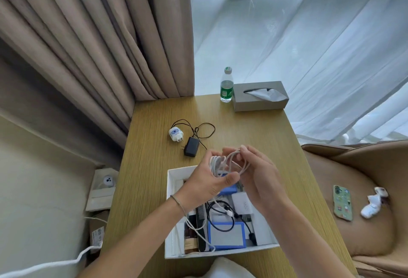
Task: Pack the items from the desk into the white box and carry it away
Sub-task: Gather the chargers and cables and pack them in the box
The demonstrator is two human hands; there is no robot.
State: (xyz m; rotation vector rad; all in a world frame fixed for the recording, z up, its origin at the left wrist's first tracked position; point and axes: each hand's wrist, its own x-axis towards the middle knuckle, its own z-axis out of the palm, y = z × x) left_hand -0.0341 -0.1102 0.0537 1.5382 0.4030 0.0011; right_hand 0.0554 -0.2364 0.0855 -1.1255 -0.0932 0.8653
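Note:
The white box [171, 211] lies open on the wooden desk [150, 167], filled with blue cases, a white charger, a comb and black cables. Above the box, my left hand [207, 180] grips a coil of white cable [227, 163], thumb pressed on the loops. My right hand [258, 174] pinches the same coil from the right side. A tail of the white cable hangs down into the box. Behind the box on the desk lie a black adapter [191, 146] with its thin black cord and a small white patterned plug [176, 134].
A water bottle [226, 85] and a grey tissue box [260, 95] stand at the desk's far edge. To the right is a tan armchair [357, 222] with a phone [342, 202] and a white crumpled thing on it. Curtains hang behind; a wall socket sits low left.

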